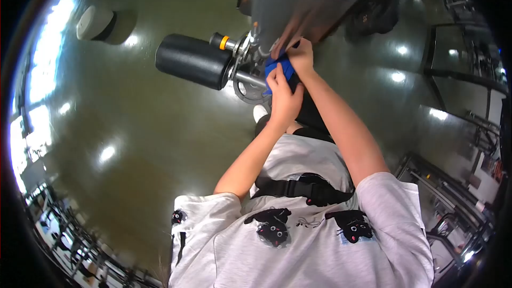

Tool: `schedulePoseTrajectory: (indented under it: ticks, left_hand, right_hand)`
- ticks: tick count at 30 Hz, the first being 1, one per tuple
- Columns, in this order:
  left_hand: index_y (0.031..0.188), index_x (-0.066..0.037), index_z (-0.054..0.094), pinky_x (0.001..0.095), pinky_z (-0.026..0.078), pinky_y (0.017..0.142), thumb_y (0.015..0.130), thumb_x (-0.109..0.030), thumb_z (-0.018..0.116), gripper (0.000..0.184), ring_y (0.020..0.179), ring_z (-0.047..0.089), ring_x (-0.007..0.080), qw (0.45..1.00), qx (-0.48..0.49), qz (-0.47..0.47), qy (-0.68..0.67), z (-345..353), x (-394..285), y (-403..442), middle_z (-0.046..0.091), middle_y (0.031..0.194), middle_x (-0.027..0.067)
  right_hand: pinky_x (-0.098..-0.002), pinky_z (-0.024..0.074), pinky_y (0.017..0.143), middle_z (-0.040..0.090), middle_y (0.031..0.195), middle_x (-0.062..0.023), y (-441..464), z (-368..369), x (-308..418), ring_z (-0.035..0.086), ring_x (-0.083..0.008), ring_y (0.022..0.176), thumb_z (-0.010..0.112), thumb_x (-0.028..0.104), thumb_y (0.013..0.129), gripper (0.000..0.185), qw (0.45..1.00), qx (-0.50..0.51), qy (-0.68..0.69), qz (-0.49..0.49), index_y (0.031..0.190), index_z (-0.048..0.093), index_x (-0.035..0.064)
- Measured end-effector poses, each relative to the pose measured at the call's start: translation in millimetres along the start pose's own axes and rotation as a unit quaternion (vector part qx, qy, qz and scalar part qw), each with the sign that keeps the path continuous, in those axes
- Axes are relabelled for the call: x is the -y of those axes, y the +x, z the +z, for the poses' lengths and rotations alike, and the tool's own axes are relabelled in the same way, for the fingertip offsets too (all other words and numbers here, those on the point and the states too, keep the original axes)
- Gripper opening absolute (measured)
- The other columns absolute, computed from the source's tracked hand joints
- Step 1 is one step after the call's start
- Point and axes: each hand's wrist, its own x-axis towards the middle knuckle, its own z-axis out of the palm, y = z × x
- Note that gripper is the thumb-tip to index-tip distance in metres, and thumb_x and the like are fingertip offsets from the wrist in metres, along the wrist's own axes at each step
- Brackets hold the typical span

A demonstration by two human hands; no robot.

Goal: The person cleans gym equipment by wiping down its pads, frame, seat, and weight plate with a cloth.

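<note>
A blue cloth (pixel 281 70) is bunched between my two hands, close against a large dark grey machine housing (pixel 298 8). My left hand (pixel 284 93) lies on the cloth's lower part with its fingers bent over it. Just above and to the right, my right hand (pixel 302 56) is closed at the cloth's upper edge, beside the shiny housing. Left of the cloth, a black padded roller (pixel 193 61) sits on a metal bar, with a black knob with an orange ring (pixel 223 42) above it.
A round white-topped object (pixel 95 23) stands on the glossy green floor (pixel 138 144) at upper left. A dark bag-like object (pixel 376 15) is behind the machine at right. Gym racks (pixel 426 192) line the lower right, and more equipment runs along the lower left.
</note>
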Motion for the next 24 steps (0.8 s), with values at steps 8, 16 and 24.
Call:
schedulePoseTrajectory:
  ticks: [8,16,24]
  left_hand:
    - [0.14,0.004,0.031,0.0355,0.039,0.1,0.084,-0.009,0.062,0.065,0.123,0.043,0.0304,0.999,0.032,0.018,0.01,-6.4,32.5,0.5,0.036,0.137,0.0193]
    - [0.138,0.008,0.029,0.0439,0.036,0.101,0.083,-0.011,0.062,0.066,0.117,0.045,0.0436,0.997,0.059,0.036,0.041,-8.6,5.8,5.0,0.042,0.128,0.0303]
    - [0.144,0.003,0.021,0.0412,0.038,0.101,0.085,-0.018,0.063,0.076,0.118,0.044,0.0394,0.983,0.093,-0.032,0.153,-10.1,-14.3,18.5,0.031,0.132,0.0263]
  right_hand:
    - [-0.0405,0.0494,0.082,0.056,0.108,-0.0165,-59.9,-41.1,51.3,0.059,-0.0353,0.097,0.062,0.012,0.08,0.023,0.992,-0.007,-0.011,-0.123,0.102,0.063,0.0031]
    - [-0.0436,0.0496,0.084,0.057,0.116,-0.017,-56.6,-39.4,53.9,0.058,-0.04,0.099,0.056,0.014,0.087,0.023,0.993,0.009,-0.021,-0.12,0.107,0.062,0.0049]
    - [-0.0479,0.0504,0.08,0.066,0.097,-0.0209,10.6,-32.0,28.6,0.063,-0.0406,0.089,0.041,0.025,0.09,0.031,0.951,0.299,-0.078,0.006,0.098,0.066,0.0102]
